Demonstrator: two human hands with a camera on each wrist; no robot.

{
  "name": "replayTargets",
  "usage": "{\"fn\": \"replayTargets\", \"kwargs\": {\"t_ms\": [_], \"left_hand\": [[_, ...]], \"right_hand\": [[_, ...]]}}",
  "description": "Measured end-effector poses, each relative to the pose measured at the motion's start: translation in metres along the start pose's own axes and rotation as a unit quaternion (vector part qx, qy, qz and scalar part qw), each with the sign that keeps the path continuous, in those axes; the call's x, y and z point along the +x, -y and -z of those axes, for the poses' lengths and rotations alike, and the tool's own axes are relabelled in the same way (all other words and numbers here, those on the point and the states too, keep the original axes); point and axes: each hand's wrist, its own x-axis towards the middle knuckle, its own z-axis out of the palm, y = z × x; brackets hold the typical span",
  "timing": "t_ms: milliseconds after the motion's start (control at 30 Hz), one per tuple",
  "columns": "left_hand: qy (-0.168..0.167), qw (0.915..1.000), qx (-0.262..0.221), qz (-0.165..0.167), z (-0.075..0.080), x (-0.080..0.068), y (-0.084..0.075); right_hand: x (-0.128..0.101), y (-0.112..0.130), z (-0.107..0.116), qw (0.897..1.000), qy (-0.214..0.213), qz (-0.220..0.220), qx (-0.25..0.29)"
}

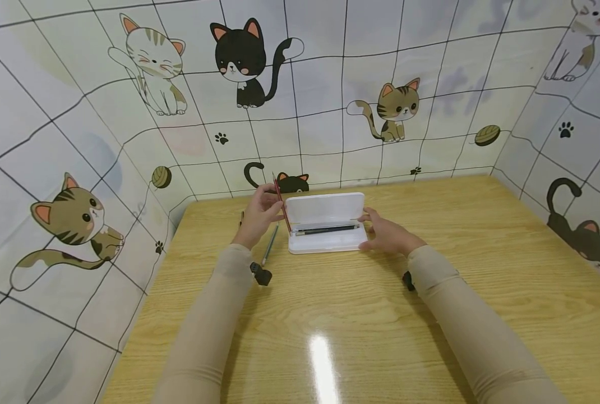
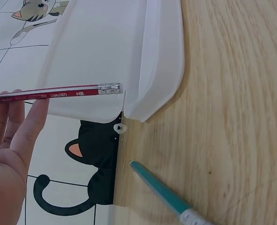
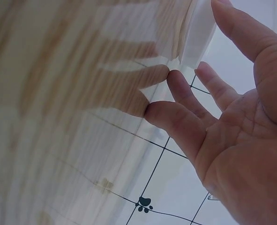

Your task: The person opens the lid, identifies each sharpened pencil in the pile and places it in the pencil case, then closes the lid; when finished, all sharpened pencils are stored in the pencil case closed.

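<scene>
Looking from the left wrist, we lose the tip of the slim red pencil [image 2: 63, 92]. The left hand [image 1: 258, 214] pinches it at the open white plastic case [image 1: 325, 243]'s left end; the right hand [image 1: 387, 231], fingers apart, touches the right end.

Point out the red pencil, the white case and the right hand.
Red pencil [image 2: 65, 92], left wrist view: its barrel.
White case [image 1: 325, 209], head view: inside of its lid.
Right hand [image 1: 388, 232], head view: its back.

A red pencil [image 2: 65, 92] tilts silver-end down at the left of an open white case [image 1: 325, 207].
</scene>
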Motion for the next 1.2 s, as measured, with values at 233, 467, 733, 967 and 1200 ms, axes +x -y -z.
{"fn": "replayTargets", "kwargs": {"t_ms": [233,467,733,967,1200], "left_hand": [[0.001,0.9999,0.003,-0.013,-0.007,0.001,0.003],[0.005,0.9994,0.025,-0.021,-0.01,0.001,0.009],[0.002,0.9991,0.038,-0.017,-0.014,0.002,0.01],[-0.002,0.9984,0.053,-0.018,-0.02,0.002,0.013],[0.005,0.9968,0.077,-0.019,-0.025,0.003,0.018]], "right_hand": [[0.003,-0.002,0.0,1.0,-0.001,-0.004,-0.004],[0.002,-0.002,0.0,1.0,-0.003,-0.008,-0.004],[0.001,-0.001,0.0,1.0,-0.001,-0.005,-0.005],[0.001,-0.002,0.0,1.0,0.0,-0.003,-0.008],[-0.001,0.0,0.001,1.0,-0.002,0.0,-0.01]]}}
